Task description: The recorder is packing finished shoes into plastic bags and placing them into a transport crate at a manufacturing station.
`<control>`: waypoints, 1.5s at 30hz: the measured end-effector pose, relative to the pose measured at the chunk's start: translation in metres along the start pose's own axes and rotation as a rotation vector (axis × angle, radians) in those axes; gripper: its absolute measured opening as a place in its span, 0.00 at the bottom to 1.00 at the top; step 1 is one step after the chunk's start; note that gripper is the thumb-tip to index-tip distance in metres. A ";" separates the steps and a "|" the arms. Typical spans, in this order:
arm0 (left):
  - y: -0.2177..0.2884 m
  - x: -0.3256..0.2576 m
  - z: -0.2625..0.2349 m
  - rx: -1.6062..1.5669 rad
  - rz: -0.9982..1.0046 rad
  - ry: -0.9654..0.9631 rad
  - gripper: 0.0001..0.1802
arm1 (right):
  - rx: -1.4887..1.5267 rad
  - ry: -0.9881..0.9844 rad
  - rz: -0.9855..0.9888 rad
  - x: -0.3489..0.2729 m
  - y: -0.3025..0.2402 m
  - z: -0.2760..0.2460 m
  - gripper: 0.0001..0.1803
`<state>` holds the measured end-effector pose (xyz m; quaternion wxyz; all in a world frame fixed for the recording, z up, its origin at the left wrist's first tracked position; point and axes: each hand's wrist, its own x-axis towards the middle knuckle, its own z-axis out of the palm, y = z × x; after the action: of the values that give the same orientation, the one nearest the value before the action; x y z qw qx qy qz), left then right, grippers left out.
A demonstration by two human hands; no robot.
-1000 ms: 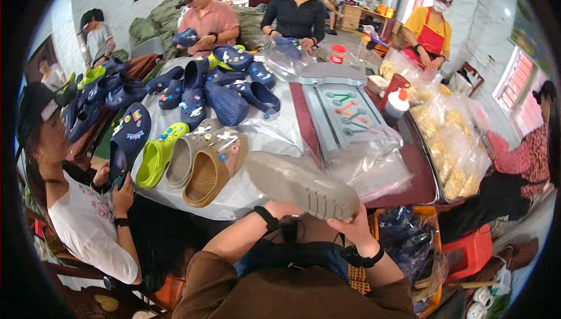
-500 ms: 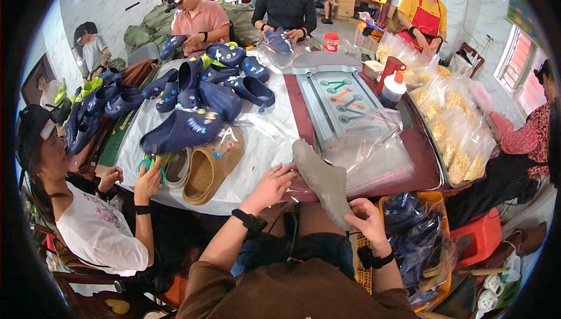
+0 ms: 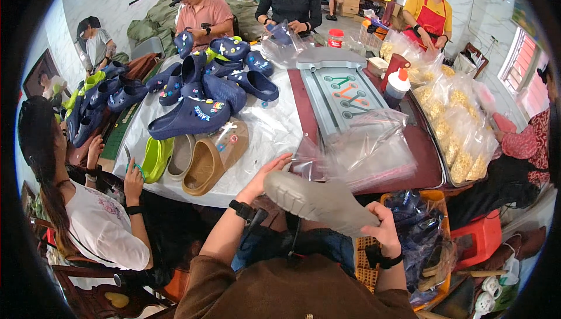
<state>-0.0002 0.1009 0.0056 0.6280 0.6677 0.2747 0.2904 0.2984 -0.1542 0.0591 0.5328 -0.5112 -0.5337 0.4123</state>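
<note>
A grey clog (image 3: 315,203) is held over my lap at the table's near edge, its ridged sole partly turned into view. My right hand (image 3: 383,225) is closed round one end of it. At the other end, my left hand (image 3: 267,174) has its fingers stretched out, partly hidden behind the clog; whether the palm touches it I cannot tell. Left of my left hand stand a brown clog (image 3: 201,170) with charms, another grey clog (image 3: 180,158) and a lime green clog (image 3: 156,161). Behind them lies a navy clog (image 3: 190,117) with charms.
Navy clogs (image 3: 225,91) are heaped farther back. Clear plastic bags (image 3: 374,155) lie before a grey board (image 3: 318,94). A tray holds bagged yellow pieces (image 3: 459,138). An orange crate (image 3: 442,199) stands right. At left, a co-worker's hand (image 3: 133,184) holds green-handled scissors.
The grey clog has tilted from steep to flatter, its far end swinging left and nearer me. My left hand now reaches behind it. The co-worker's scissors have moved left, off the green clog.
</note>
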 end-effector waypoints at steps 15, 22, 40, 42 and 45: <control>0.080 -0.015 0.036 0.957 0.364 0.087 0.25 | -0.389 0.220 -0.029 0.004 -0.025 0.051 0.22; 0.105 -0.019 0.057 0.792 0.393 0.166 0.25 | -0.767 0.170 -0.453 0.010 -0.008 0.062 0.23; 0.099 -0.017 0.082 0.905 0.415 0.116 0.26 | -0.872 0.101 -0.472 0.066 0.006 0.118 0.26; 0.099 -0.019 0.081 0.951 0.432 0.094 0.28 | -0.854 0.114 -0.451 0.079 0.011 0.124 0.25; 0.100 -0.026 0.078 0.990 0.453 0.046 0.29 | -0.808 0.147 -0.489 0.101 0.023 0.131 0.23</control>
<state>0.0392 0.0230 0.1008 0.1543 0.9194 0.2418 0.2691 0.1802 -0.0374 0.0394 0.4090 -0.5645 -0.7169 -0.0029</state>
